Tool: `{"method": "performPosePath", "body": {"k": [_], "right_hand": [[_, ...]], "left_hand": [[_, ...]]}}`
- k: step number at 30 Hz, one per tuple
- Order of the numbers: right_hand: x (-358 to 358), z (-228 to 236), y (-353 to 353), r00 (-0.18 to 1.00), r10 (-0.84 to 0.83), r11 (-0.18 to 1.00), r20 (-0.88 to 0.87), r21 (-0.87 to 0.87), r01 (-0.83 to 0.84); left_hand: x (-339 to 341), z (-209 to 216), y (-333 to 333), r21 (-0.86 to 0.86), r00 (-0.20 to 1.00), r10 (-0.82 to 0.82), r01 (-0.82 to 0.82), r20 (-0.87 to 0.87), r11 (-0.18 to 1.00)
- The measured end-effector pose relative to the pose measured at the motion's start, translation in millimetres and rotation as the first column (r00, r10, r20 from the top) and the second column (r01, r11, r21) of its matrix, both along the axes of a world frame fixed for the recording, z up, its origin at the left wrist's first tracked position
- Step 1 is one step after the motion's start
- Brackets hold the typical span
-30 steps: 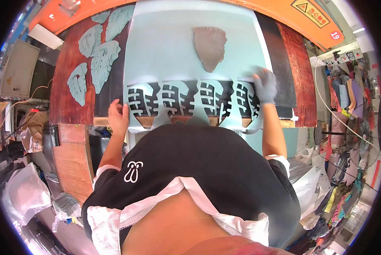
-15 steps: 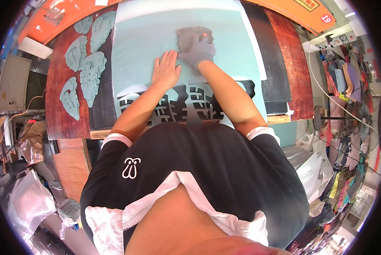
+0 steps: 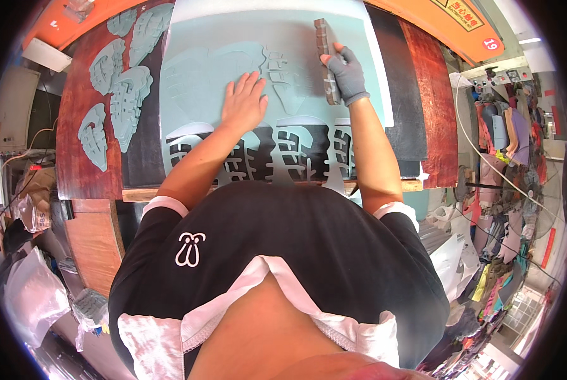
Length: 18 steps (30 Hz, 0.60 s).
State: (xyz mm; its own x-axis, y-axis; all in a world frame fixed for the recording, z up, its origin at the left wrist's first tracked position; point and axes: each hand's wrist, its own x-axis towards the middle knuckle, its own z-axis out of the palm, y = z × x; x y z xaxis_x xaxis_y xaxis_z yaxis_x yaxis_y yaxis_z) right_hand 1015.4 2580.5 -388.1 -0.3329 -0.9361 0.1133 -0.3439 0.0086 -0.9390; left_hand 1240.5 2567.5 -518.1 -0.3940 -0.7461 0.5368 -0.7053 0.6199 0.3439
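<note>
A pale teal screen-print frame lies on the red-brown worktable, with faint sole-shaped outlines on its mesh. My bare left hand presses flat on the mesh near its middle, fingers spread. My right hand, in a grey glove, grips a long brown squeegee block standing on edge at the frame's right side. Below the frame a black sheet carries a row of teal sole-pattern prints.
Several teal sole-shaped pieces lie on the table's left part. An orange board runs along the far right edge. Plastic bags sit at lower left, and hanging cloths and cables crowd the right side.
Both hands went from the frame's near corners up onto the mesh. The right hand took hold of the brown squeegee and carried it to the frame's right side.
</note>
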Motion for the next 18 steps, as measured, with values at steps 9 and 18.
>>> {"method": "performPosePath", "body": {"k": [9,18], "right_hand": [[-14.3,-16.1,10.3,0.411,-0.182,0.962,-0.893,-0.076,0.261],[-42.6,-28.2,3.1,0.442,-0.144,0.982,-0.886,-0.073,0.174]], "left_hand": [[-2.0,1.0,-2.9,0.031,1.0,-0.007,0.007,-0.004,1.0],[-3.4,-2.1,-7.2,0.007,1.0,-0.013,0.013,0.005,1.0]]}}
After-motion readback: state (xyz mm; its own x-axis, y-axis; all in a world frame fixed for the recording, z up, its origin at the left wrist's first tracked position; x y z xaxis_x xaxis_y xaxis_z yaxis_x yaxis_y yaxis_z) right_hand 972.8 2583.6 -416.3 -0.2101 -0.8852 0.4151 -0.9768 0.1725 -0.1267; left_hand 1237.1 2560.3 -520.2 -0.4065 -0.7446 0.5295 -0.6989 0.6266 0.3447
